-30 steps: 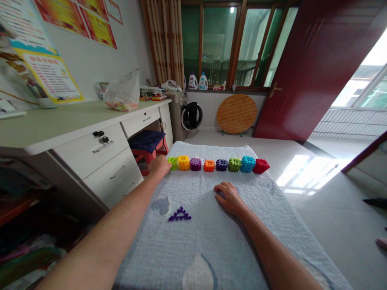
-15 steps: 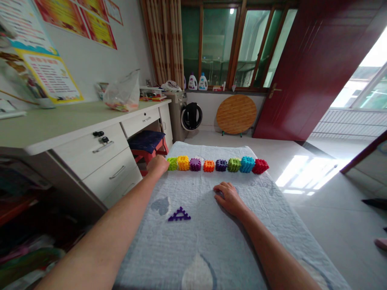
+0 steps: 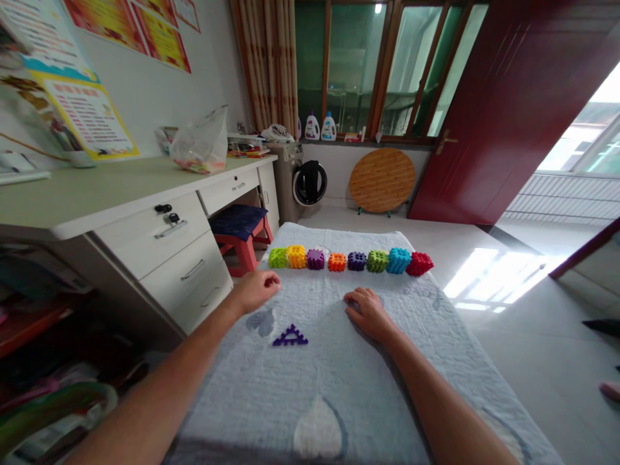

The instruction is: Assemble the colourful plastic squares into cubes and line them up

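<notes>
My left hand [image 3: 256,290] hovers over the left part of the cloth, in front of the light green block [image 3: 278,258] and apart from it. Its fingers are loosely curled with nothing visible in them. On the cloth my right hand [image 3: 369,313] rests palm down, fingers spread and slightly bent, holding nothing. Between and below the hands lies a flat purple toothed triangle [image 3: 290,336]. Beyond them runs a row of toothed building blocks: light green, yellow [image 3: 297,257], purple [image 3: 316,259], orange [image 3: 337,262], dark blue [image 3: 357,261], green [image 3: 377,261], light blue [image 3: 398,260] and red [image 3: 419,264].
A pale blue cloth [image 3: 320,368] covers the table. On the left stand a white desk [image 3: 145,187] with a plastic bag [image 3: 203,148] on it and a red stool [image 3: 247,252]. Behind are a washing machine [image 3: 288,181] and a round wooden tabletop [image 3: 382,179].
My left hand has let go of the light green block and drawn back toward me. The block stays at the row's left end. My right hand keeps its place; the view has shifted slightly.
</notes>
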`<state>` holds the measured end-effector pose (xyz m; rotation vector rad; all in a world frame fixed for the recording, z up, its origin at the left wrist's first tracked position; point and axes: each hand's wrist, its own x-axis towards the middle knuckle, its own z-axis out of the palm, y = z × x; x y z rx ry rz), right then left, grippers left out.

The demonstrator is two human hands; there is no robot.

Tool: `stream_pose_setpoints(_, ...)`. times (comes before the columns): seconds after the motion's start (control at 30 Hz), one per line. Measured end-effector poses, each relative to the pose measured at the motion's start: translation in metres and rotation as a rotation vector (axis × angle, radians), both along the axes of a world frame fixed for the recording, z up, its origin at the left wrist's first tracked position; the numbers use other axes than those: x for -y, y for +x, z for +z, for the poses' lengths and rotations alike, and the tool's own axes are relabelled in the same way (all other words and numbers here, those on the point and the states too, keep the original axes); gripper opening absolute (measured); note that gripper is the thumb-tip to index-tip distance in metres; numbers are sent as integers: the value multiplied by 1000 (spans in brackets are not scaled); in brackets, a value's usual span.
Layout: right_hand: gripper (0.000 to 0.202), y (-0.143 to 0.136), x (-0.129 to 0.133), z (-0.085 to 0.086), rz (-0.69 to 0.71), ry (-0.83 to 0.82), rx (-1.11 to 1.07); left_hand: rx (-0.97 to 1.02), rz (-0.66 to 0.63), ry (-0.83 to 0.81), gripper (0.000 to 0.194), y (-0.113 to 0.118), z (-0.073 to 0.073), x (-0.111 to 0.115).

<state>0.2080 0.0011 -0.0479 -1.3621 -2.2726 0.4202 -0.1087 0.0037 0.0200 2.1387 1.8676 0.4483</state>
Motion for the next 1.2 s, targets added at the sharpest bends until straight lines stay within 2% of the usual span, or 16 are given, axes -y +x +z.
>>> stream_pose_setpoints(0.07,21,0,0,0,-2,4,8,39,-183,-110,31,5,-8,25)
stream_pose_setpoints(0.13,21,0,0,0,-3,6,12,62,-286,-168,42,10,-16,44)
stream_pose_setpoints(0.2,22,0,-1,0,-3,7,14,43,-305,-160,43,15,-23,56)
stream_pose_setpoints(0.3,22,0,-1,-1,3,9,16,2,-283,-103,27,23,-27,62)
stream_pose_setpoints(0.4,21,-1,0,-1,1,16,22,-3,-256,-97,10,31,-26,62)
stream_pose_setpoints(0.47,21,-1,0,-1,-2,20,26,-6,-237,-106,6,36,-24,59)
stream_pose_setpoints(0.63,20,-2,1,1,-7,17,27,39,-254,-50,9,53,-25,46)
stream_pose_setpoints(0.77,21,-2,1,1,-10,20,15,63,-235,108,10,76,-27,36)
stream_pose_setpoints(0.87,23,-2,3,2,-19,20,-7,31,-271,183,22,88,-31,37)
stream_pose_setpoints(0.93,25,-3,5,5,-18,19,-20,43,-337,185,29,88,-35,38)
stream_pose_setpoints(1.0,25,-7,8,9,13,19,-18,98,-335,205,32,83,-38,38)
stream_pose_setpoints(1.13,25,-18,11,11,111,32,28,218,-154,278,26,69,-42,31)
stream_pose_setpoints(1.2,22,-24,11,9,116,32,56,257,-87,287,23,64,-46,26)
